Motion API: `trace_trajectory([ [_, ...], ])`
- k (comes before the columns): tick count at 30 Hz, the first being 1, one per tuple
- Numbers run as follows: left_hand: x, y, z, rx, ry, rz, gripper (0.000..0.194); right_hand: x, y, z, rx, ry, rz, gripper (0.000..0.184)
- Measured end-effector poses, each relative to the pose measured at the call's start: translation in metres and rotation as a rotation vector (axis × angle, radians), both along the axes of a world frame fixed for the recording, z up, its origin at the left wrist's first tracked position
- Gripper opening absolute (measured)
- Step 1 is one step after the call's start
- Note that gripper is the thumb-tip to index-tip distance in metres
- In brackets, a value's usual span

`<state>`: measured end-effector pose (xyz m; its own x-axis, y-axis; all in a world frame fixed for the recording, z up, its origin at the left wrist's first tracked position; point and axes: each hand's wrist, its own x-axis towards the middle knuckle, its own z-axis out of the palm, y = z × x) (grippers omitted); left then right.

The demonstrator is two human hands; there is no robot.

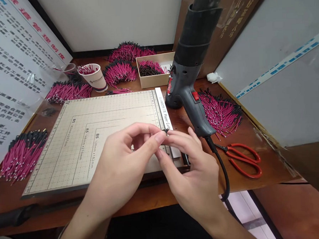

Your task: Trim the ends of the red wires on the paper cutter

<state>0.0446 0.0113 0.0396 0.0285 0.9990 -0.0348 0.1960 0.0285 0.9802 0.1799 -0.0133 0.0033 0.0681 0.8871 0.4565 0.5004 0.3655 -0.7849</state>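
**Hands meeting over the cutter's front edge**

Near the front edge of the desk, my two hands meet above the paper cutter (96, 137). Left hand (124, 160): thumb and forefinger pinched together on a small dark-tipped wire piece (166, 131), the other fingers loosely curled. Right hand (190, 167): fingers bent inward, its fingertips touching the same piece from the other side; how firmly it grips I cannot tell, since most of the piece is hidden between the fingers. The piece sits just above the cutter's right rail, beside the white ruler strip (163, 112).

A heat gun (189, 78) stands nozzle-up just behind the right hand, toward the right edge of the desk, with red scissors (243, 159) lying near the front right corner. A loose heap of pink wires (220, 112) lies beside the gun. Further bundles (22, 153) rest at the left edge and along the back edge, with a cardboard box (153, 71) and a paper cup (94, 76) of the same wires.

Judged from this layout, the work is mid-course: many wires lie in piles and one is in hand, but which piles are finished I cannot tell.
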Motion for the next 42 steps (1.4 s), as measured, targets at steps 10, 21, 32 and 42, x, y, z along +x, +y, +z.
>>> trace_trajectory([
  [10,0.006,-0.016,-0.014,-0.118,-0.46,0.039,0.007,-0.006,0.001,0.011,-0.171,0.433,0.173,0.012],
  [21,0.004,-0.017,-0.022,-0.118,-0.561,0.027,0.005,-0.004,0.002,0.01,-0.253,0.499,0.264,0.009],
  [32,-0.003,-0.019,-0.015,-0.026,-0.394,0.126,0.012,-0.001,0.001,0.013,-0.25,0.385,0.268,0.008],
  [42,-0.137,0.079,0.036,0.133,0.494,0.811,0.027,-0.021,0.069,0.032,-0.352,-0.075,0.519,0.026],
])
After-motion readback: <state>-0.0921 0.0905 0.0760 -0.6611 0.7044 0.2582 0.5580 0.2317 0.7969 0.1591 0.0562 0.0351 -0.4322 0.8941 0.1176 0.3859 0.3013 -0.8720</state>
